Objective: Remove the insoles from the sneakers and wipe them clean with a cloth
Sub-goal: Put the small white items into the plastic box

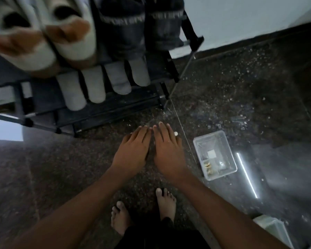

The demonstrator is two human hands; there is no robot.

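My left hand and my right hand hang side by side over the speckled floor, palms down, fingers straight, holding nothing. Ahead stands a black shoe rack. On its top shelf sit a pair of white sneakers with tan patches and a pair of dark shoes. On the lower shelf lie several pale grey, insole-shaped pieces, side by side. No cloth shows in view.
A clear plastic box with small items stands on the floor to the right of my hands. My bare feet stand below them. A white wall runs behind the rack. A pale object sits at the bottom right.
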